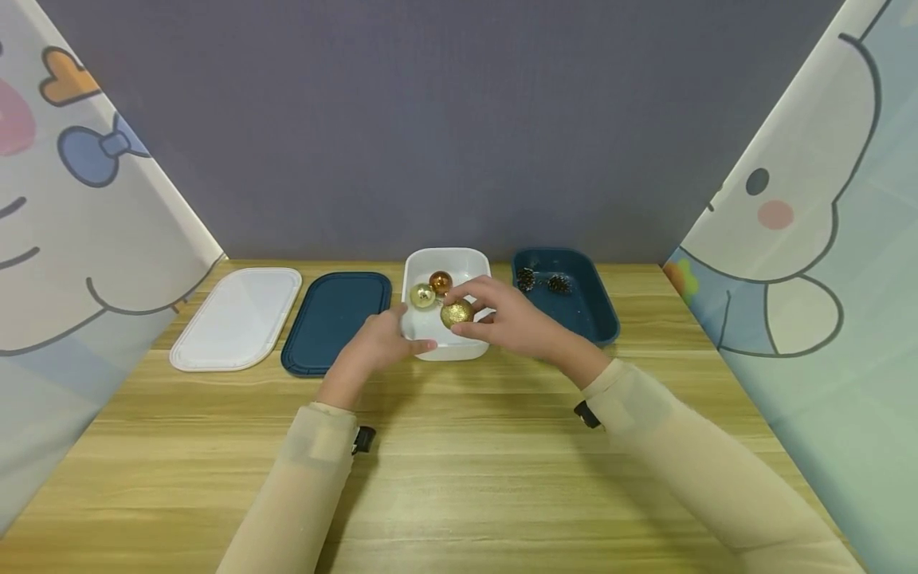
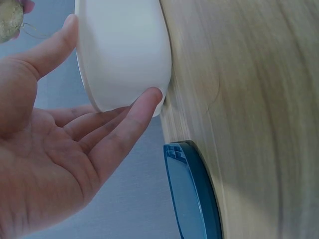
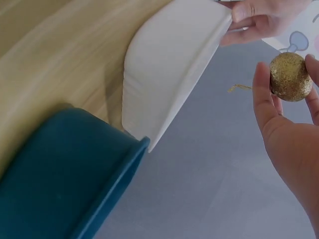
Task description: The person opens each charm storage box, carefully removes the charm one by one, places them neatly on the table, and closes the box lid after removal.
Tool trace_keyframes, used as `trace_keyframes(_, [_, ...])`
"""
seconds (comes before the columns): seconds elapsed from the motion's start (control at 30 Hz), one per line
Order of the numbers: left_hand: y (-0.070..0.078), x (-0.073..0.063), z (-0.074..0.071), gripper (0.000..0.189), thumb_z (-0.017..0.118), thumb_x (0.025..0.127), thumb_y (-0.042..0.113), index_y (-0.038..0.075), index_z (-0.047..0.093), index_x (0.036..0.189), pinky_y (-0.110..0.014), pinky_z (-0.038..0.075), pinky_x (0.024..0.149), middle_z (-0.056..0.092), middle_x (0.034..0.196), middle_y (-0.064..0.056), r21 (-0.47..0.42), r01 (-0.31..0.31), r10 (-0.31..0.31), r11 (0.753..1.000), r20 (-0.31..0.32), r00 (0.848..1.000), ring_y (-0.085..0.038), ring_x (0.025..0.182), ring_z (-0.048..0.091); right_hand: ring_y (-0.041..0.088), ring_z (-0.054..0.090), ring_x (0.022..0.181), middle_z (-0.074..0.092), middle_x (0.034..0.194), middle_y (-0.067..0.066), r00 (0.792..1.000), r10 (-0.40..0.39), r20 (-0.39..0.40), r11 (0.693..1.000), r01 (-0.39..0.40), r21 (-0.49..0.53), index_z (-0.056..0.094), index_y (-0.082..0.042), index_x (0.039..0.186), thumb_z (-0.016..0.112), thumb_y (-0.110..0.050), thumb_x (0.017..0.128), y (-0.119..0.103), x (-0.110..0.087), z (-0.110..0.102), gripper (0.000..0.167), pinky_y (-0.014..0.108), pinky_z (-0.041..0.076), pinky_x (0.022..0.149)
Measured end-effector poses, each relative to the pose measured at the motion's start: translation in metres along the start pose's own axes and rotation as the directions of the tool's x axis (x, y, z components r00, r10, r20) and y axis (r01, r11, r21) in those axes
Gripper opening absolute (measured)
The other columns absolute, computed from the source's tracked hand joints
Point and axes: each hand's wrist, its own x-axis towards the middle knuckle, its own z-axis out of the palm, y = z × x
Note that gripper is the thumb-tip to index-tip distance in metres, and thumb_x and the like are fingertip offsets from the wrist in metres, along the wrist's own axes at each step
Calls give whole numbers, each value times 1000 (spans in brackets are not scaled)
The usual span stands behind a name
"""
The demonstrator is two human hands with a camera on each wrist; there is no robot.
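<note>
A glittery gold Christmas ball (image 1: 457, 314) is pinched between the fingers and thumb of my right hand (image 1: 512, 319), above the white box (image 1: 448, 352). In the right wrist view a thin gold loop hangs off the ball (image 3: 290, 76). My left hand (image 1: 376, 343) grips the near left corner of the box, its thumb at the front rim and its fingers along the left side. Inside lie a shiny pale gold ball (image 1: 422, 296) and a copper-coloured ball (image 1: 441, 282).
Right of the white box stands a dark blue box (image 1: 598, 319) holding two pine cones (image 1: 559, 284). A dark blue lid (image 1: 337, 323) and a white lid (image 1: 237, 319) lie flat on the wooden table (image 1: 459, 478) at the left. A grey wall rises behind.
</note>
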Motion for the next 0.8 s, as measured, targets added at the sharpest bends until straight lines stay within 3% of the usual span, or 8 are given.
trace_keyframes(0.23, [-1, 1, 1, 90, 82, 94, 46, 1, 40, 160, -55, 56, 99, 70, 136, -23, -1, -6, 6, 1000, -6, 1000, -38, 122, 69, 27, 70, 120, 61, 143, 11, 997, 75, 32, 997, -76, 31, 51, -11, 154, 81, -15, 96, -3, -13, 9, 65, 39, 63, 97])
trace_keyframes(0.47, [-2, 2, 1, 95, 81, 94, 48, 2, 36, 163, -56, 55, 101, 68, 140, -24, 14, -4, 4, 1000, -6, 1000, -39, 126, 67, 29, 70, 122, 61, 138, 12, 996, 53, 77, 998, -56, 42, 66, -7, 136, 85, -9, 91, -1, -24, 23, 49, 39, 63, 97])
trace_keyframes(0.8, [-2, 1, 1, 91, 82, 94, 46, 1, 40, 161, -56, 55, 101, 70, 137, -23, 1, -15, 15, 1000, -15, 1000, -38, 125, 68, 27, 69, 118, 67, 133, 10, 989, 63, 136, 997, -68, 34, 66, -6, 138, 84, -9, 91, 4, -34, 39, 50, 35, 62, 100])
